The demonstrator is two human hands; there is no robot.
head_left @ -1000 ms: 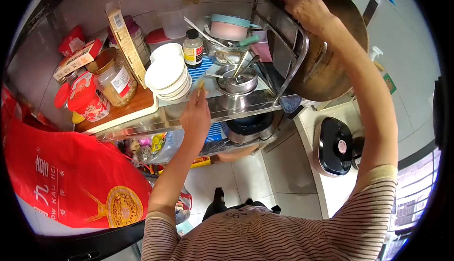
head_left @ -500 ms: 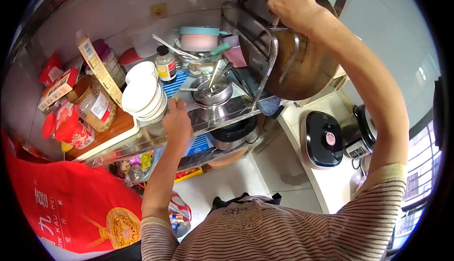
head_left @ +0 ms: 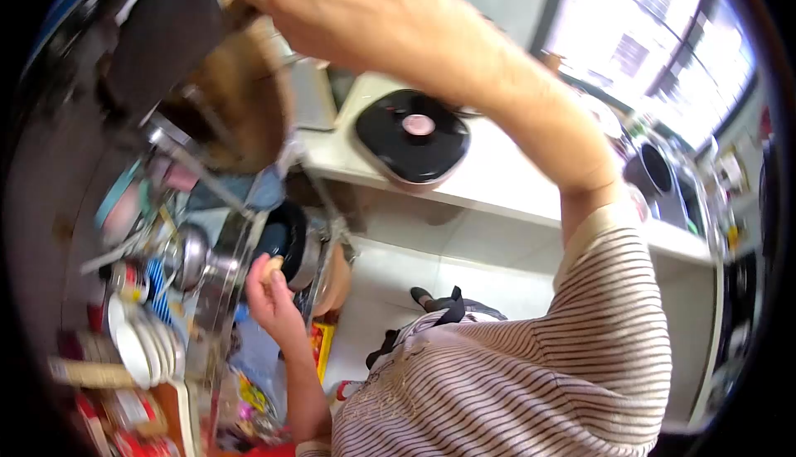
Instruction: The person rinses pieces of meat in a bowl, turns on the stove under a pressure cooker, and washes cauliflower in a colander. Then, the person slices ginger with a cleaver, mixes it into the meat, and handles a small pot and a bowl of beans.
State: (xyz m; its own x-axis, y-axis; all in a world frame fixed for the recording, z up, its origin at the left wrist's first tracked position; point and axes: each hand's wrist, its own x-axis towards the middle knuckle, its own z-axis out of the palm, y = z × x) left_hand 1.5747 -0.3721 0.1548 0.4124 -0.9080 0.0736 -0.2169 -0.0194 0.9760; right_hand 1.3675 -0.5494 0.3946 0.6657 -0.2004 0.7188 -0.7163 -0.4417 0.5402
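My right hand [head_left: 332, 9] is raised at the top of the view, closed round the handle of a cleaver [head_left: 166, 51]. Its broad dark blade hangs in front of a round wooden chopping board [head_left: 265, 96], which stands upright in a metal rack [head_left: 178, 142]. Lower down, my left hand [head_left: 274, 304] pinches a small tan piece [head_left: 272, 268] between thumb and fingers; its kind is unclear. That hand is beside the shelf edge, near a dark round pot [head_left: 286, 229]. Motion blurs the cleaver and the rack.
On the shelf are stacked white bowls [head_left: 141, 345], a metal bowl [head_left: 192, 254], a labelled bottle [head_left: 128, 281] and jars. A black-lidded cooker [head_left: 414, 138] sits on the white counter [head_left: 514, 183] to the right. A window [head_left: 638, 26] is behind.
The view has swung right, bringing the counter and window in. My right hand has drawn the cleaver out by the rack. My left hand still holds the tan piece.
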